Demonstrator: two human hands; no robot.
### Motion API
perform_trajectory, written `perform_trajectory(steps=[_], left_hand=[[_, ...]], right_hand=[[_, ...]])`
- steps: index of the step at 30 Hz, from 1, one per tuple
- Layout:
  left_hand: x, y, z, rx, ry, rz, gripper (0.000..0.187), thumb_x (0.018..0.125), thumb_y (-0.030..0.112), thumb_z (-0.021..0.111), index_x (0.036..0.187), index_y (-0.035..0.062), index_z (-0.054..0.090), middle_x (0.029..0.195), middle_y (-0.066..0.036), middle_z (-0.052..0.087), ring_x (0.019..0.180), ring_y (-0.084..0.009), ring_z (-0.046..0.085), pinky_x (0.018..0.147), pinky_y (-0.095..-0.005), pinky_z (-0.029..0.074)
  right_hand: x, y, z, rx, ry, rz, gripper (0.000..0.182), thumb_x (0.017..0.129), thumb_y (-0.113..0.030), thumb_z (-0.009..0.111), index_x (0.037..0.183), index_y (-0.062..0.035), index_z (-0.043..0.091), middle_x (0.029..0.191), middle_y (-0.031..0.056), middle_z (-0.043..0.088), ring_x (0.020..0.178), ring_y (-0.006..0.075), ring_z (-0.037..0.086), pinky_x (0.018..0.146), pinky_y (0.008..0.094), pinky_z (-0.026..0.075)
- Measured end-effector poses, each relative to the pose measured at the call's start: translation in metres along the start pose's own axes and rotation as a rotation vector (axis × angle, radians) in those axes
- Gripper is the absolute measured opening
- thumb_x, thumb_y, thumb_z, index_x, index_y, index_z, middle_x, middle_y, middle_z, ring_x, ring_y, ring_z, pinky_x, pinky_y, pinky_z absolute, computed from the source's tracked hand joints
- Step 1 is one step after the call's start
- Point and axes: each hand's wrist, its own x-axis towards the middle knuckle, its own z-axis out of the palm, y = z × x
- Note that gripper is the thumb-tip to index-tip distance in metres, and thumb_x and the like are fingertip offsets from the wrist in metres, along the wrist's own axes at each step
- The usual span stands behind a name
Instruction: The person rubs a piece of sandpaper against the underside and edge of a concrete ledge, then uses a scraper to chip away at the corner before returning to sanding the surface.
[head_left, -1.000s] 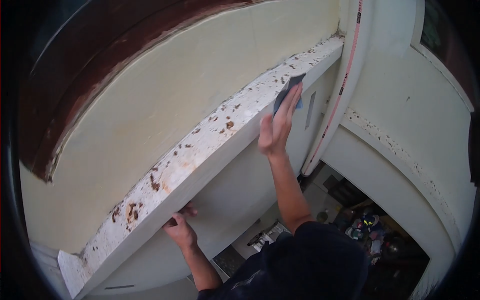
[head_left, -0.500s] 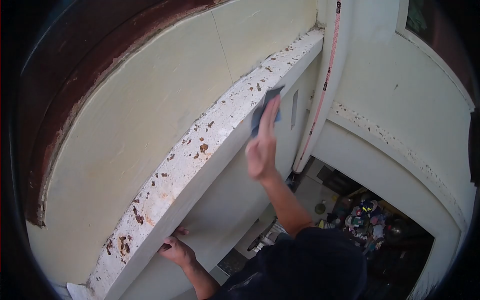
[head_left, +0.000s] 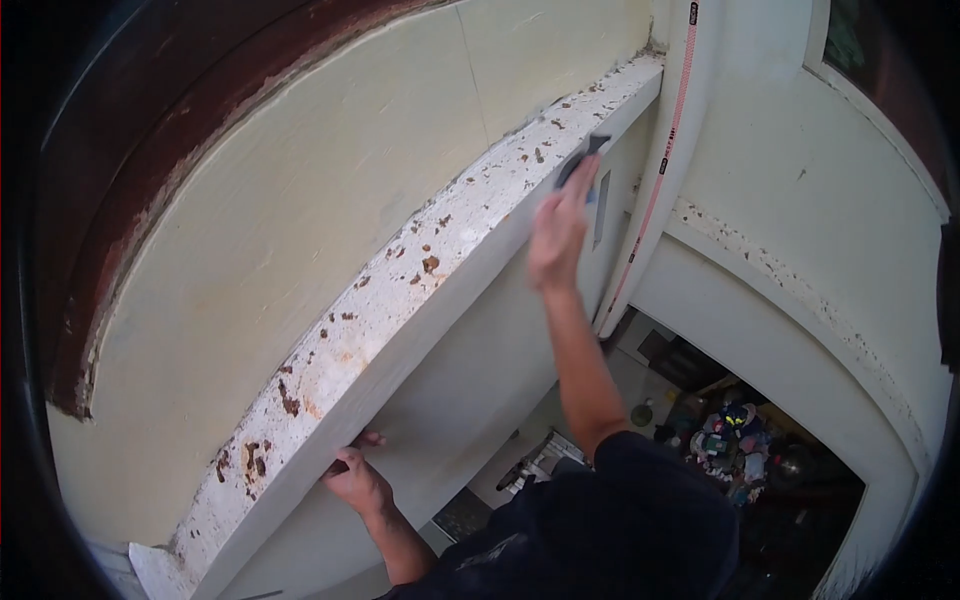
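A long white ledge (head_left: 400, 300) with a pitted, brown-spotted top runs diagonally along the wall. My right hand (head_left: 562, 230) presses a dark grey sheet that looks like sandpaper (head_left: 598, 143) against the ledge's front face, near its far end. The fingers lie extended over the sheet, and part of it is hidden beneath them. Lower down, my left hand (head_left: 362, 485) grips the bottom edge of the ledge with bent fingers, partly tucked underneath.
A white pipe (head_left: 672, 150) with a red printed stripe rises beside the ledge's far end. Far below, a pile of mixed items (head_left: 735, 445) lies on the floor. Another spotted ledge (head_left: 790, 270) crosses the wall on the right. A dark red curved edge (head_left: 150, 190) borders the upper left.
My right hand has slid the sandpaper up along the ledge's face toward the pipe. My left hand keeps its hold on the lower edge. The view has shifted slightly.
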Motion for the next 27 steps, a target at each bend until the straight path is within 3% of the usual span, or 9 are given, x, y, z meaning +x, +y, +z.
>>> perform_trajectory(steps=[6, 8, 10, 12, 14, 16, 18, 21, 27], left_hand=[[0.001, 0.004, 0.003, -0.005, -0.029, 0.010, 0.054, 0.097, 0.046, 0.055, 0.110, -0.0057, 0.053, 0.083, -0.014, 0.063, 0.068, -0.0186, 0.059, 0.058, -0.0328, 0.050], [0.003, 0.005, 0.003, -0.018, -0.022, 0.004, 0.053, 0.097, 0.045, 0.054, 0.111, -0.0055, 0.053, 0.083, -0.014, 0.063, 0.068, -0.0187, 0.060, 0.059, -0.0330, 0.050], [0.002, 0.003, 0.001, -0.031, -0.044, 0.015, 0.052, 0.098, 0.045, 0.053, 0.112, -0.0052, 0.052, 0.085, -0.015, 0.063, 0.069, -0.0191, 0.060, 0.060, -0.0335, 0.050], [0.002, -0.001, 0.003, -0.062, -0.042, 0.016, 0.053, 0.097, 0.045, 0.053, 0.113, -0.0052, 0.052, 0.086, -0.014, 0.063, 0.069, -0.0193, 0.060, 0.060, -0.0336, 0.051], [0.000, 0.000, 0.001, -0.072, -0.043, 0.008, 0.053, 0.097, 0.046, 0.054, 0.113, -0.0052, 0.052, 0.086, -0.014, 0.063, 0.069, -0.0195, 0.060, 0.061, -0.0337, 0.051], [0.000, 0.002, 0.005, -0.037, 0.012, 0.016, 0.055, 0.097, 0.046, 0.055, 0.114, -0.0051, 0.051, 0.088, -0.015, 0.063, 0.070, -0.0196, 0.059, 0.061, -0.0334, 0.050], [-0.004, 0.001, 0.001, -0.052, 0.001, -0.001, 0.055, 0.096, 0.046, 0.055, 0.115, -0.0051, 0.051, 0.090, -0.015, 0.062, 0.070, -0.0195, 0.059, 0.061, -0.0334, 0.050], [0.003, -0.009, 0.002, -0.083, -0.022, 0.017, 0.055, 0.096, 0.046, 0.055, 0.116, -0.0051, 0.050, 0.093, -0.015, 0.062, 0.070, -0.0194, 0.059, 0.061, -0.0335, 0.050], [-0.002, 0.008, 0.004, -0.051, -0.011, -0.006, 0.052, 0.097, 0.043, 0.056, 0.115, -0.0052, 0.050, 0.090, -0.015, 0.062, 0.069, -0.0193, 0.059, 0.060, -0.0339, 0.050]], right_hand=[[-0.024, -0.023, 0.003, -0.034, -0.095, -0.159, 0.088, 0.097, -0.047, 0.037, 0.143, 0.0212, 0.005, 0.148, 0.0456, 0.003, 0.141, 0.0556, 0.009, 0.117, 0.0488, 0.012], [0.008, -0.002, -0.007, 0.117, -0.028, 0.147, 0.098, 0.092, -0.054, 0.042, 0.143, 0.0207, 0.003, 0.146, 0.0474, 0.004, 0.139, 0.0595, 0.008, 0.115, 0.0560, 0.011], [-0.011, -0.012, 0.004, 0.062, 0.016, 0.105, 0.097, 0.093, -0.054, 0.041, 0.143, 0.0211, 0.004, 0.146, 0.0481, 0.005, 0.138, 0.0601, 0.009, 0.115, 0.0560, 0.011], [-0.037, -0.025, 0.004, -0.004, -0.109, -0.132, 0.090, 0.096, -0.049, 0.037, 0.142, 0.0217, 0.005, 0.146, 0.0475, 0.005, 0.140, 0.0578, 0.009, 0.116, 0.0492, 0.013], [-0.017, -0.008, -0.006, -0.001, -0.124, -0.134, 0.091, 0.096, -0.049, 0.037, 0.142, 0.0218, 0.005, 0.146, 0.0474, 0.004, 0.140, 0.0573, 0.009, 0.116, 0.0487, 0.012], [0.009, 0.009, -0.012, 0.007, -0.047, 0.068, 0.099, 0.093, -0.056, 0.042, 0.142, 0.0217, 0.005, 0.144, 0.0494, 0.005, 0.138, 0.0609, 0.008, 0.114, 0.0564, 0.011], [-0.010, -0.002, 0.002, 0.015, 0.019, 0.051, 0.101, 0.092, -0.059, 0.042, 0.142, 0.0219, 0.007, 0.145, 0.0490, 0.006, 0.138, 0.0611, 0.009, 0.113, 0.0597, 0.012], [-0.034, -0.014, 0.000, -0.065, -0.117, -0.168, 0.101, 0.092, -0.060, 0.040, 0.141, 0.0227, 0.009, 0.145, 0.0488, 0.007, 0.138, 0.0597, 0.011, 0.114, 0.0571, 0.014], [-0.026, -0.015, 0.000, -0.055, -0.076, -0.118, 0.102, 0.090, -0.060, 0.043, 0.140, 0.0239, 0.013, 0.144, 0.0490, 0.011, 0.136, 0.0617, 0.014, 0.113, 0.0578, 0.014]])
